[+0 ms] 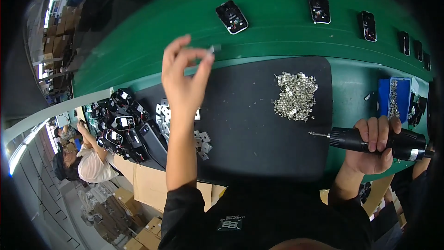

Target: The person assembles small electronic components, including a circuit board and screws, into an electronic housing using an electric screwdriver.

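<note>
My left hand (185, 74) is raised at the far edge of the dark mat, thumb and index finger pinching a small silvery piece (215, 48), blurred, its kind unclear. Beyond it on the green belt lies a black device with a pale rim (231, 17). Under my left forearm, partly hidden, are loose silvery metal plates (202, 144) with holes. Wrapped around a black electric screwdriver (351, 139) are the fingers of my right hand (372, 146); its bit points left over the mat. A heap of small silvery screws (296, 96) sits just beyond the bit.
Several similar devices (319, 7) stand spaced along the green belt (277, 37) to the right. A blue bin (394, 97) with screws is at the right. Black housings (121, 122) are piled at the left, where a person in a white shirt (95, 164) works.
</note>
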Demonstrator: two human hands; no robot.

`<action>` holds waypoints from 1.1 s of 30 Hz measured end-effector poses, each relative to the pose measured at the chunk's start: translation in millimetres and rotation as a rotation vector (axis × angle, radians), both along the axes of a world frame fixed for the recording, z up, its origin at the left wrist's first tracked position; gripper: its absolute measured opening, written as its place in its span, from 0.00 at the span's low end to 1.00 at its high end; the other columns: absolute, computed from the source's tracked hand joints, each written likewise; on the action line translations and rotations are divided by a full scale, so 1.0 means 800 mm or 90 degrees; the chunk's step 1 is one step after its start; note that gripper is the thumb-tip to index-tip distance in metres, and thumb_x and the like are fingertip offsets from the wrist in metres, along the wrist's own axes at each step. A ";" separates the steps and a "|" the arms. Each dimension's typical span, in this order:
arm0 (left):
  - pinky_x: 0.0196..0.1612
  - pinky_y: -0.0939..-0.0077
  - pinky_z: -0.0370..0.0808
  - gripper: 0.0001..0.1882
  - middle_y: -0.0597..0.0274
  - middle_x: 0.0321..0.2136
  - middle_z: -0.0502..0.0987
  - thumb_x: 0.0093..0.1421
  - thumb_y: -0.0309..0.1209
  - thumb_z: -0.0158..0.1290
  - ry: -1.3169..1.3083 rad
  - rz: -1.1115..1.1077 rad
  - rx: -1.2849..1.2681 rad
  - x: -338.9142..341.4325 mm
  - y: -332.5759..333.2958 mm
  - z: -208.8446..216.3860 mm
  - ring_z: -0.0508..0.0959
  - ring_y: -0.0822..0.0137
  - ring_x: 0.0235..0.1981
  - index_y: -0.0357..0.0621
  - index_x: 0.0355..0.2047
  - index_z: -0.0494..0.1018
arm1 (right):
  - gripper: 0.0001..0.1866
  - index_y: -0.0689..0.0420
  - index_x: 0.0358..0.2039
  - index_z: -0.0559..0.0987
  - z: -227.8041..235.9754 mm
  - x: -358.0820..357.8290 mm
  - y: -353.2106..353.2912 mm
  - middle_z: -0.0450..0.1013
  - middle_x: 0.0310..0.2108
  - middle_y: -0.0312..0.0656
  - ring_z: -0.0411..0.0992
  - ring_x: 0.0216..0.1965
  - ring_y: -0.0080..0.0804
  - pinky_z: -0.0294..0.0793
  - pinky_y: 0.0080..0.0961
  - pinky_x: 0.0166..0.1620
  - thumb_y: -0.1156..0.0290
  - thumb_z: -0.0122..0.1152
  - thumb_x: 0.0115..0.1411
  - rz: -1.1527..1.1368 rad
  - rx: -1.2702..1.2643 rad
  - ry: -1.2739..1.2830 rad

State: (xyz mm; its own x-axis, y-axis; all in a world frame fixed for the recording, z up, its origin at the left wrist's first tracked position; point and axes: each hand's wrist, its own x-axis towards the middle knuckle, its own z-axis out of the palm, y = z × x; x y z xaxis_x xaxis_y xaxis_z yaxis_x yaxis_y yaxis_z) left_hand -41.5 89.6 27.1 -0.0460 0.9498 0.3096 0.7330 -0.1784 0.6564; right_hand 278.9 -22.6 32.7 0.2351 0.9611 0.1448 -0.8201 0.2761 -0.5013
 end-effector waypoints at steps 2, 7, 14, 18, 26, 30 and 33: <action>0.39 0.73 0.73 0.07 0.50 0.46 0.71 0.49 0.27 0.61 -0.002 -0.011 0.041 0.001 0.047 -0.003 0.75 0.63 0.41 0.42 0.29 0.78 | 0.23 0.50 0.45 0.63 0.006 -0.004 -0.002 0.62 0.24 0.29 0.62 0.25 0.19 0.60 0.19 0.34 0.73 0.63 0.51 0.002 0.009 0.009; 0.41 0.71 0.72 0.08 0.52 0.49 0.70 0.47 0.30 0.63 -0.012 -0.036 0.015 0.024 0.094 -0.028 0.74 0.62 0.43 0.45 0.29 0.80 | 0.23 0.49 0.44 0.62 0.003 0.005 -0.005 0.62 0.24 0.29 0.62 0.24 0.19 0.59 0.20 0.34 0.72 0.63 0.51 -0.025 -0.021 -0.006; 0.48 0.65 0.69 0.12 0.52 0.49 0.70 0.46 0.29 0.63 0.139 -0.015 0.020 0.028 0.100 -0.045 0.71 0.58 0.45 0.45 0.34 0.78 | 0.23 0.48 0.43 0.62 0.001 0.015 -0.005 0.63 0.23 0.28 0.64 0.24 0.19 0.60 0.20 0.34 0.72 0.64 0.51 -0.025 -0.011 -0.004; 0.44 0.68 0.71 0.15 0.52 0.43 0.73 0.48 0.28 0.61 0.090 -0.007 0.034 0.043 0.099 -0.039 0.74 0.61 0.41 0.41 0.38 0.75 | 0.23 0.48 0.43 0.62 0.002 0.017 -0.007 0.63 0.23 0.29 0.64 0.24 0.19 0.60 0.20 0.34 0.72 0.64 0.50 -0.028 -0.013 -0.010; 0.34 0.83 0.71 0.12 0.60 0.30 0.78 0.51 0.24 0.60 -0.218 -0.050 -0.157 0.020 0.075 -0.021 0.74 0.76 0.30 0.34 0.36 0.74 | 0.22 0.48 0.43 0.62 0.002 0.009 -0.004 0.63 0.24 0.28 0.63 0.24 0.19 0.59 0.20 0.34 0.72 0.64 0.51 -0.003 -0.028 -0.013; 0.37 0.75 0.72 0.12 0.58 0.30 0.78 0.47 0.23 0.60 0.003 -0.103 -0.128 0.037 -0.015 0.019 0.77 0.66 0.32 0.38 0.33 0.76 | 0.21 0.48 0.43 0.64 0.000 0.009 -0.002 0.64 0.24 0.28 0.63 0.25 0.19 0.60 0.20 0.35 0.72 0.64 0.51 0.021 -0.018 -0.017; 0.40 0.72 0.72 0.12 0.55 0.32 0.77 0.47 0.23 0.59 0.040 -0.179 -0.190 0.036 -0.071 0.012 0.77 0.59 0.34 0.38 0.34 0.76 | 0.21 0.48 0.43 0.65 0.005 -0.001 0.004 0.64 0.24 0.28 0.63 0.26 0.18 0.60 0.20 0.36 0.72 0.64 0.51 0.054 -0.013 -0.019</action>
State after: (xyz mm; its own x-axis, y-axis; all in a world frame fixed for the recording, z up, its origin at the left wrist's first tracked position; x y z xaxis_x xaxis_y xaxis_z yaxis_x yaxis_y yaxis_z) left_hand -12.8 32.6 36.3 0.2386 0.9710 0.0133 0.7233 -0.1868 0.6648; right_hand 278.3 -19.1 36.8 0.1479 0.9803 0.1308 -0.8244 0.1953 -0.5313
